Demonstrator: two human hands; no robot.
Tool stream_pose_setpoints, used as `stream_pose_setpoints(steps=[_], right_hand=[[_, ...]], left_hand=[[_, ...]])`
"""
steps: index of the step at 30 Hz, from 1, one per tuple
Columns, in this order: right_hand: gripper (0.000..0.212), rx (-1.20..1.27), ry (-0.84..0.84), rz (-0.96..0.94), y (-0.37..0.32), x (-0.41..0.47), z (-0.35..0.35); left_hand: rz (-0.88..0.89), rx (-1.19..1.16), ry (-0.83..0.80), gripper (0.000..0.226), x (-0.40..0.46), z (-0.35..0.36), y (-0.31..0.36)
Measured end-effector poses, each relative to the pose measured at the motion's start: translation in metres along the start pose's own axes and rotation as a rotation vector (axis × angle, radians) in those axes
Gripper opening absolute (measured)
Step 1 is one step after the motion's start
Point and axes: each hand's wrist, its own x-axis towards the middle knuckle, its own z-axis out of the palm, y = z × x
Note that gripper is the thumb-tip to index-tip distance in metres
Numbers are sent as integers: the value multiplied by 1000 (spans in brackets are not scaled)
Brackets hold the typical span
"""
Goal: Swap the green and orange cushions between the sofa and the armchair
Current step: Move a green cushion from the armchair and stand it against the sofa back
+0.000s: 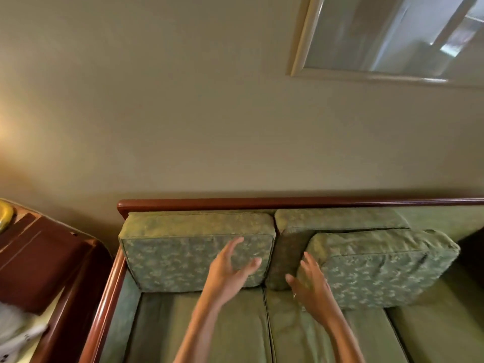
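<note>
A green patterned cushion (183,255) stands upright against the back of the green sofa (235,331) at its left end. A second green patterned cushion (379,268) leans forward in the middle, in front of another back cushion (340,218). My left hand (230,268) hovers open in front of the left cushion's right edge. Beside the leaning cushion's left edge is my right hand (309,281), open with fingers spread; I cannot tell whether it touches. No orange cushion or armchair is in view.
The sofa has a dark red wooden frame (262,203) along its back and left arm. A wooden side table (39,258) stands to the left with pale items on it. A framed mirror (392,38) hangs on the beige wall above.
</note>
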Motion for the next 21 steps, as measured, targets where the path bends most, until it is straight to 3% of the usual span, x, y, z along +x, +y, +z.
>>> stream_pose_setpoints(steps=[8, 11, 14, 21], right_hand=[[81, 162, 135, -54, 82, -38, -155], [69, 200, 205, -111, 129, -54, -223], [75, 245, 253, -96, 173, -70, -283], [81, 257, 157, -135, 204, -60, -356]], left_hand=[[191, 112, -130, 80, -45, 157, 88], [172, 144, -104, 82, -57, 220, 103], [117, 154, -121, 84, -72, 270, 113], [106, 235, -94, 85, -73, 321, 142]])
